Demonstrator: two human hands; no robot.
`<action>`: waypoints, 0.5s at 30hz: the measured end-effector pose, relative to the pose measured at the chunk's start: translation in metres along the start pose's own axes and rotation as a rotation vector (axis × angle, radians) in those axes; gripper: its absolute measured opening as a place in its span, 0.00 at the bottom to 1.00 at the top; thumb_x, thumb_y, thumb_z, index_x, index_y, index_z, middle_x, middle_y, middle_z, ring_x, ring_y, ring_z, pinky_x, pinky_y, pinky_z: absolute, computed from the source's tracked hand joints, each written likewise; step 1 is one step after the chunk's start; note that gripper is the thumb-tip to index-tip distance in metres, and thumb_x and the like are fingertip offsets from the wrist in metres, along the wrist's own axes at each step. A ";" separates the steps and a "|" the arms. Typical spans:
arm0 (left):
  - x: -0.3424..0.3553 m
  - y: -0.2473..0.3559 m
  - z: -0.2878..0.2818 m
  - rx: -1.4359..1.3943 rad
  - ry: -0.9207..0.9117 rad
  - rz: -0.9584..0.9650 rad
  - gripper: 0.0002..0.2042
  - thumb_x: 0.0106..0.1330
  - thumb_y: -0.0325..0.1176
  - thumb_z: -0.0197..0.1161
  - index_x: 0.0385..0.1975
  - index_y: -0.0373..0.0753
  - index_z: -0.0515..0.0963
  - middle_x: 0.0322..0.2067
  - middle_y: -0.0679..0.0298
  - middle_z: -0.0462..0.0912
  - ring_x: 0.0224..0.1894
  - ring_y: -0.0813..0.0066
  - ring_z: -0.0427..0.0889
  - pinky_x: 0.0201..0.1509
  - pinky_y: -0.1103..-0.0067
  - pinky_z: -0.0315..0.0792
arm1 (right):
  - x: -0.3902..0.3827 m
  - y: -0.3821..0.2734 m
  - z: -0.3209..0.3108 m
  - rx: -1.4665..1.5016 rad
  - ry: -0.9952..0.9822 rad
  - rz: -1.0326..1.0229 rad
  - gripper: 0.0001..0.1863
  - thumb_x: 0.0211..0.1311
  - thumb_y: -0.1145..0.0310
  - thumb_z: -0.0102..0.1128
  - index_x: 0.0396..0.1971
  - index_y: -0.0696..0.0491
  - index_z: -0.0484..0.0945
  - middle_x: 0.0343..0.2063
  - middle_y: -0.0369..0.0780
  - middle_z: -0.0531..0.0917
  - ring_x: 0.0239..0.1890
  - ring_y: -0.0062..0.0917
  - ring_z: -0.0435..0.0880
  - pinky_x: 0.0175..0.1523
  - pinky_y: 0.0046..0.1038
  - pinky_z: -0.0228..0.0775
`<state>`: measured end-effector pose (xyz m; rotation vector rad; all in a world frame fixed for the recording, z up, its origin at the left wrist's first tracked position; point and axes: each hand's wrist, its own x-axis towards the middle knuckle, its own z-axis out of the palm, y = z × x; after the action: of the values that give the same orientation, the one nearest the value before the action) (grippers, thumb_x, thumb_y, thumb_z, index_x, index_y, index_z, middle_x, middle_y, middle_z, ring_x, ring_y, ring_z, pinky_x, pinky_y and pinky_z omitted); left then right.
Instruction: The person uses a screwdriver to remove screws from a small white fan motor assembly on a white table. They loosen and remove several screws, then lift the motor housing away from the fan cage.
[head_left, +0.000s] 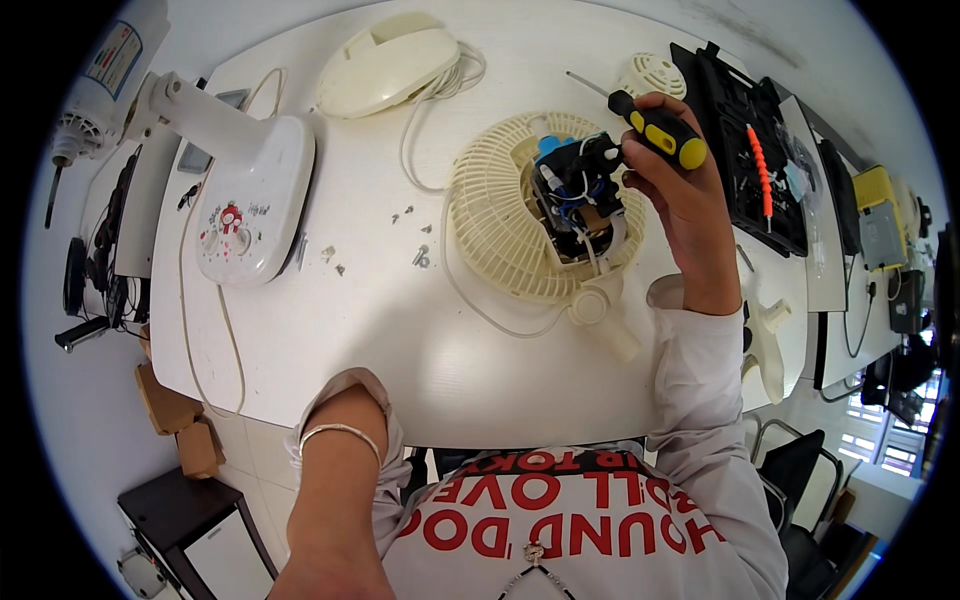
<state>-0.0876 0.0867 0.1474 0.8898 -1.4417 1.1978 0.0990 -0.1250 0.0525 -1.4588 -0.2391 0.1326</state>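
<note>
My right hand grips a black and yellow screwdriver, its shaft pointing up and to the left. The thumb and fingertips are beside a fan's exposed motor unit, with black and blue parts and loose wires; I cannot tell whether they touch it. That unit sits on a cream fan grille lying on the white table, its neck joint toward me. My left hand, a bracelet at the wrist, is raised close at the lower edge; its fingers are out of sight.
A white fan base stands at left, small screws scattered beside it. Behind are a cream cover with a cord and a round vented cover. A black tool case lies open at right, near a cream curved part.
</note>
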 end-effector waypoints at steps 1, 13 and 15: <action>0.000 0.000 0.000 -0.017 0.001 -0.012 0.13 0.69 0.28 0.54 0.19 0.41 0.68 0.11 0.77 0.60 0.11 0.89 0.64 0.78 0.69 0.55 | 0.000 0.000 0.000 0.023 -0.008 0.002 0.22 0.63 0.72 0.64 0.57 0.47 0.72 0.39 0.29 0.78 0.39 0.11 0.78 0.45 0.16 0.71; 0.009 0.024 -0.008 0.576 -0.222 0.070 0.12 0.64 0.25 0.54 0.16 0.42 0.68 0.10 0.76 0.64 0.12 0.88 0.66 0.80 0.66 0.43 | -0.001 0.000 0.000 0.000 -0.003 -0.008 0.22 0.64 0.71 0.64 0.58 0.48 0.72 0.38 0.29 0.78 0.39 0.11 0.78 0.45 0.16 0.72; 0.003 0.019 -0.004 0.459 -0.140 0.126 0.12 0.63 0.24 0.54 0.16 0.42 0.68 0.09 0.76 0.64 0.12 0.89 0.67 0.80 0.65 0.43 | -0.001 -0.001 0.001 -0.008 -0.001 -0.006 0.22 0.64 0.72 0.64 0.58 0.48 0.72 0.38 0.29 0.77 0.39 0.11 0.77 0.45 0.16 0.72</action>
<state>-0.1047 0.0956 0.1461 1.2274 -1.3693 1.6268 0.0979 -0.1246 0.0531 -1.4657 -0.2448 0.1270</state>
